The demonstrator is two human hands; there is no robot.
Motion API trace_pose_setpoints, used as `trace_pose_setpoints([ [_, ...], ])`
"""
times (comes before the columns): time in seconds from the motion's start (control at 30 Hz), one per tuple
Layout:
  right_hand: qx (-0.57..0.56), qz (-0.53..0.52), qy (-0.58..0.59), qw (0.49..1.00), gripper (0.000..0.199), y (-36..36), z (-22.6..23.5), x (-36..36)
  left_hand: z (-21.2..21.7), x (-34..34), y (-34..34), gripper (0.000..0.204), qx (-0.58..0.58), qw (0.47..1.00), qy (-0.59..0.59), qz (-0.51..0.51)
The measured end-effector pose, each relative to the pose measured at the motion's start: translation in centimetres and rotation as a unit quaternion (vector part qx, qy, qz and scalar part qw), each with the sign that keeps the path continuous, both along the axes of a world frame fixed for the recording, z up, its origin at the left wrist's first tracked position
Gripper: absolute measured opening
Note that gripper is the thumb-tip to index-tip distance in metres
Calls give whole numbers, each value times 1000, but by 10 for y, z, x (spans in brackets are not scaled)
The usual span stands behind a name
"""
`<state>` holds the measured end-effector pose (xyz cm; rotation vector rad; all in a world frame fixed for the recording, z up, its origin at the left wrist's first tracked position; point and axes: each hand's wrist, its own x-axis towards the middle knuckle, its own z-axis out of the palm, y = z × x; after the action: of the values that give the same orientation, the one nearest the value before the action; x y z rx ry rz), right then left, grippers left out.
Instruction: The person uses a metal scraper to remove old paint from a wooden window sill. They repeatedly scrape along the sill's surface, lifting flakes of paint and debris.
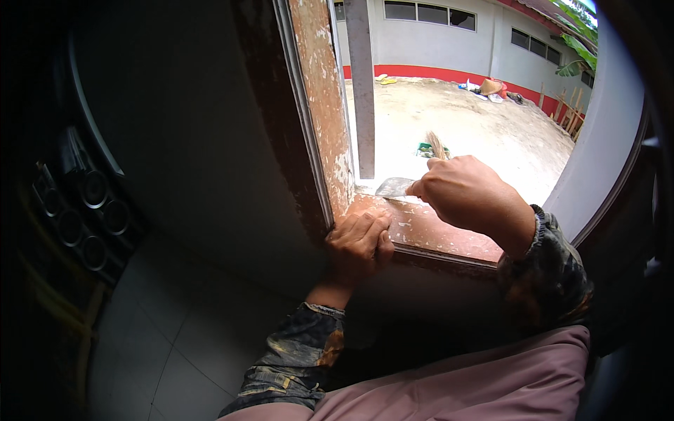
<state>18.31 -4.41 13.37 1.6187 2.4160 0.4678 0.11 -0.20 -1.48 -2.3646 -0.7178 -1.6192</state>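
My right hand (467,200) is closed around a scraper, its grey metal blade (395,187) pointing left. The blade lies low over the outer edge of the wooden window sill (449,235), close to the corner; whether it touches the wood I cannot tell. The scraper's handle is hidden inside my fist. My left hand (359,240) grips the inner edge of the sill at the same corner, its fingers bent over the top. Reddish-brown paint on the sill and on the upright frame (323,91) is chipped, with pale patches showing.
A grey vertical post (362,91) stands just outside the opening. Beyond lie a concrete yard (463,116), a brush-like bundle of bristles (437,145) and a white wall with a red band (435,72). Several round-ended tubes (93,189) stand at the dark left, above floor tiles (165,337).
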Motion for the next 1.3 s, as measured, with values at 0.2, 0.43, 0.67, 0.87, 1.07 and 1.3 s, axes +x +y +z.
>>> trace_pose_setpoints([
  [0.2, -23, -6, 22, 999, 32, 6, 7, -8, -1, 0, -1, 21, 3, 1000, -2, 1],
  [0.43, -35, -8, 26, 999, 29, 16, 3, -11, 0, 1, 3, 20, 29, 1000, -3, 2],
  [0.67, -37, -17, 29, 999, 28, 17, 7, -17, -1, 2, 3, 20, 28, 1000, -8, 1],
  [0.87, -40, 29, 39, 998, 28, 25, 14, -23, -1, 2, 3, 20, 23, 1000, -8, -1],
  [1.07, -26, 28, 57, 998, 19, 24, 14, -28, -1, 2, 2, 19, 29, 999, -14, -1],
  [1.3, -41, 6, 50, 998, 25, 25, 6, -32, 0, 2, 2, 18, 30, 999, -12, 1],
])
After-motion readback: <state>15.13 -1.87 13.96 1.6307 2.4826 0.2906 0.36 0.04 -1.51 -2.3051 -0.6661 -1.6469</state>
